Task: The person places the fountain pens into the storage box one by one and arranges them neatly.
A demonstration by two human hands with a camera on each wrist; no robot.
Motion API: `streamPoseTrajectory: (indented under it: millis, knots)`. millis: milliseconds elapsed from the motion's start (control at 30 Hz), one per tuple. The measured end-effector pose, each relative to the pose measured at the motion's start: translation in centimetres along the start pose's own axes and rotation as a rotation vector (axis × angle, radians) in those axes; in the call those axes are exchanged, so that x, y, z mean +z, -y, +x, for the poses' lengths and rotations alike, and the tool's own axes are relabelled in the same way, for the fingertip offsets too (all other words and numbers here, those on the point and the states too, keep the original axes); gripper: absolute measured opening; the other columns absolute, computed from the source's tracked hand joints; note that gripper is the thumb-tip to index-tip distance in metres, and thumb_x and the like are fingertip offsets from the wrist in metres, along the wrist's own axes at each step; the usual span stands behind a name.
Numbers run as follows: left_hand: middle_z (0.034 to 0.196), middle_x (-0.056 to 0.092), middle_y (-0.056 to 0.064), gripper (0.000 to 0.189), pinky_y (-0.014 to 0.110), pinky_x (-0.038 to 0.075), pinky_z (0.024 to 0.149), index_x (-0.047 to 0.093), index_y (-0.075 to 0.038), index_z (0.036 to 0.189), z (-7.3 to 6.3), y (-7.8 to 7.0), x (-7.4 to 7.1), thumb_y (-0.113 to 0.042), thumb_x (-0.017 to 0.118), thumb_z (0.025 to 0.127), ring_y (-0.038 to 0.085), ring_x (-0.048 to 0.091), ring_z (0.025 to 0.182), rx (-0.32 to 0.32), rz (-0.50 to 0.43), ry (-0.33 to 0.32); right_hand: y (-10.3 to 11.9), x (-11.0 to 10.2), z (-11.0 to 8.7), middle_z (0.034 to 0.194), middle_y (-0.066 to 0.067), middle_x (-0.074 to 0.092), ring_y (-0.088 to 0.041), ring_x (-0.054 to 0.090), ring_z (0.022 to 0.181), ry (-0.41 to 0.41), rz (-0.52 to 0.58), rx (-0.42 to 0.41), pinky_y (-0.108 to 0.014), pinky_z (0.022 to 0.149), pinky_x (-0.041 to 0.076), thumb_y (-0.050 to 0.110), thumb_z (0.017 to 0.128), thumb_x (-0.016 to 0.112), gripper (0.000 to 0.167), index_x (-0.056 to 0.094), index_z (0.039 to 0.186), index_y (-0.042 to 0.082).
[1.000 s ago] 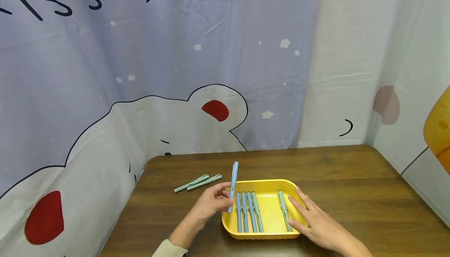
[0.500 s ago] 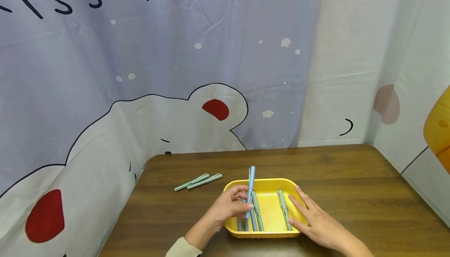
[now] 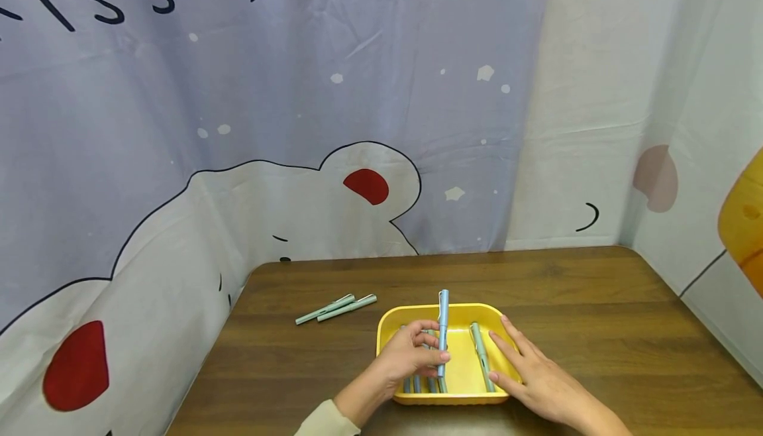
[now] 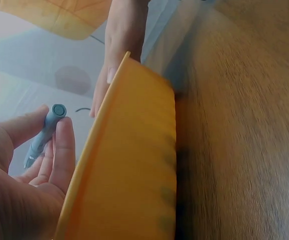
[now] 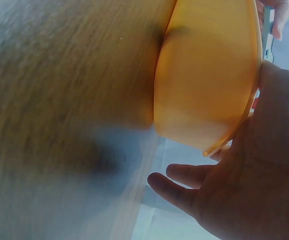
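Observation:
My left hand (image 3: pixel 406 358) pinches a light blue pen (image 3: pixel 444 310) between thumb and fingers, holding it nearly upright over the middle of a yellow tray (image 3: pixel 471 399). In the left wrist view the end of this pen (image 4: pixel 58 110) points toward the camera. Several blue and green pens lie side by side in the tray's left part, mostly hidden behind that hand. One green pen (image 3: pixel 481 356) lies apart on the right side of the tray. My right hand (image 3: pixel 542 383) rests over the right rim with fingers extended; in the right wrist view two fingers (image 5: pixel 177 187) spread outside the tray wall.
Two green pens (image 3: pixel 352 307) lie close together on the wooden table (image 3: pixel 566 290), left of and behind the tray. A printed cloth (image 3: pixel 369 91) hangs behind the table and along its sides.
My left hand has carried the blue pen rightward, from the tray's left edge to above its middle, covering the row of pens. The right hand has stayed in place.

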State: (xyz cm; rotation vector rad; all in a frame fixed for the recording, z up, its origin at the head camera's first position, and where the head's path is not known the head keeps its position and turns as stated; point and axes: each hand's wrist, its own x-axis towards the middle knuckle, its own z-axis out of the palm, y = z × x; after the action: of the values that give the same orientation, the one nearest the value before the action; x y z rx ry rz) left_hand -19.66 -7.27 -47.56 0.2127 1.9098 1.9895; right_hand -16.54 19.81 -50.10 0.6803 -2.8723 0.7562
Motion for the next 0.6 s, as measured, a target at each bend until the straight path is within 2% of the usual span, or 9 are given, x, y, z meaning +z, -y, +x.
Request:
streamPoseTrajectory:
  millis: [400, 600]
  knots:
    - [0.099, 0.062, 0.006, 0.058, 0.038, 0.063, 0.069, 0.048, -0.008, 0.135, 0.9, -0.3, 1.2, 0.002, 0.077, 0.086, 0.021, 0.071, 0.082, -0.063, -0.061, 0.038, 0.0, -0.1, 0.0, 0.166, -0.019, 0.022, -0.048, 0.047, 0.135, 0.009, 0.016, 0.005, -0.065, 0.095, 0.049, 0.050, 0.099, 0.060, 0.069, 0.044, 0.154, 0.010]
    - [0.096, 0.064, 0.006, 0.055, 0.037, 0.063, 0.069, 0.047, -0.010, 0.132, 1.2, -0.3, 1.6, 0.002, 0.076, 0.087, 0.019, 0.069, 0.077, -0.079, -0.056, 0.035, -0.1, -0.1, 0.0, 0.166, -0.018, 0.021, -0.049, 0.046, 0.135, 0.022, 0.024, 0.009, -0.066, 0.095, 0.048, 0.051, 0.100, 0.059, 0.070, 0.043, 0.154, 0.010]
